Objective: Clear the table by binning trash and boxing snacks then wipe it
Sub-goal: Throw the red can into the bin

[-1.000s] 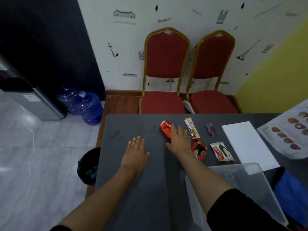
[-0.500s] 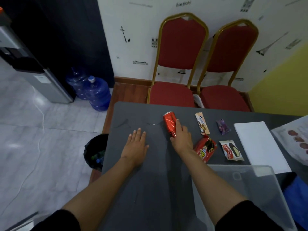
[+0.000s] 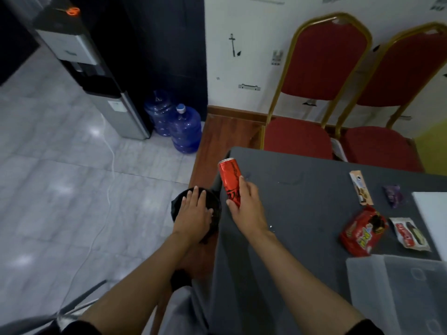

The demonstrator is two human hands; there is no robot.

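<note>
- r hand (image 3: 244, 209): fingers + thumb wrapped round the lower half of a red soda can (image 3: 228, 180); can is off the table, nearly upright, top tipped a bit to the left; it hangs over the table's left edge, near the far-left corner
- l hand (image 3: 193, 213): palm down, fingers straight + close together, nothing in it; spread over the mouth of the black bin (image 3: 215, 215); can't tell if it touches the rim
- bin: on the floor just beside the table's left edge, black liner inside; contents hidden by the hand
- grey table (image 3: 290, 226): snacks lie toward the right edge
- tan biscuit packet (image 3: 361, 187), furthest back; small purple wrapper (image 3: 393, 196) just right of it
- red snack bag (image 3: 361, 234) nearer the front; red-white packet (image 3: 408, 234) beside it on the right, apart from it
- white sheet (image 3: 433, 213) at the right edge, cut off by the frame
- clear plastic box (image 3: 399, 293) at the near-right corner, close to the red bag
- behind the far edge: 2 red chairs w/ gold frames (image 3: 321, 68); on the floor to the left, blue water jugs (image 3: 185, 128) next to a water dispenser (image 3: 96, 76)
</note>
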